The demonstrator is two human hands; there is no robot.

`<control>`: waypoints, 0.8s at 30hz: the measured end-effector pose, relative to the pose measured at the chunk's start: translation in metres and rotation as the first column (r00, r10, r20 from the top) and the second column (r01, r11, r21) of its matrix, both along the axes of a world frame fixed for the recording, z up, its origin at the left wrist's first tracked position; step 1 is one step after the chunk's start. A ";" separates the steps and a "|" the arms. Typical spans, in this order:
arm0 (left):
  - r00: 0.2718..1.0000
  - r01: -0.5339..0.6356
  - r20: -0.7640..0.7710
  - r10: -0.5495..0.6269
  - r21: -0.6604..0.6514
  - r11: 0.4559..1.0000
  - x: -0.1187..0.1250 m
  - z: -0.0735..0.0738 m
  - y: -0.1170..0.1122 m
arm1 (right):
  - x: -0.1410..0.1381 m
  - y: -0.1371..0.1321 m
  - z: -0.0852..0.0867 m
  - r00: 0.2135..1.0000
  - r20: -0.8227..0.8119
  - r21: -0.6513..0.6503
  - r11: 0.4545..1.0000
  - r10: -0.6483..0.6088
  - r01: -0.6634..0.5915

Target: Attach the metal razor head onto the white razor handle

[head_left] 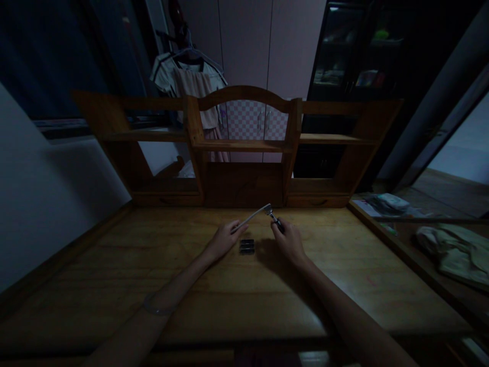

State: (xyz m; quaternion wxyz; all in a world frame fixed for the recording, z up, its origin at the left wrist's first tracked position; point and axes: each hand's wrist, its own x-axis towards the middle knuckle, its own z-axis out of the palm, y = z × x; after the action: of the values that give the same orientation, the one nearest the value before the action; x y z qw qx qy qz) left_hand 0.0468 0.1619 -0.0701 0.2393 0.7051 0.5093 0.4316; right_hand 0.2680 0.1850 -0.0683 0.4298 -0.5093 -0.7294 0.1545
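Tip-to-tip, more or less

Over the wooden desk [153, 255], by the left hand [226, 238] a pale stick [253, 214] is pinched, slanted away rightward, toward the razor-like tool [273, 216] gripped by the right hand [289, 240]. Dark bars [247, 246] are seen between hands, nearer the left.

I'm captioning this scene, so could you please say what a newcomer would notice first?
Probably the centre: the left hand holds a thin pale strip, the right hand a metal-headed tool. Between them, a small dark ribbed object lies on the desk. A light shirt hangs behind the shelf.
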 end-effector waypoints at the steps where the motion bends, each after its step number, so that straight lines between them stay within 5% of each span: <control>1: 1.000 0.002 0.019 -0.001 -0.016 1.000 -0.001 0.000 0.000 | 0.000 0.000 0.001 1.000 -0.005 0.002 1.000 0.003 -0.003; 7: 0.993 0.001 0.117 0.009 -0.085 0.996 -0.006 0.002 0.000 | 0.000 0.000 0.001 1.000 0.025 -0.009 1.000 0.012 -0.012; 14: 0.977 0.189 0.115 -0.179 -0.080 0.979 0.001 0.005 -0.005 | 0.001 0.002 -0.001 1.000 -0.005 0.013 1.000 -0.001 0.001; 24: 0.985 0.080 0.164 -0.062 -0.105 0.991 -0.007 0.005 0.003 | 0.000 0.001 -0.001 1.000 -0.030 0.002 1.000 0.009 -0.009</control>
State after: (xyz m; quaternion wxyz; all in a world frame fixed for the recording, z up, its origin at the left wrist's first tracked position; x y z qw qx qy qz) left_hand 0.0401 0.1646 -0.0654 0.3338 0.6715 0.4861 0.4488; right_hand 0.2680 0.1860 -0.0690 0.4405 -0.5034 -0.7252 0.1633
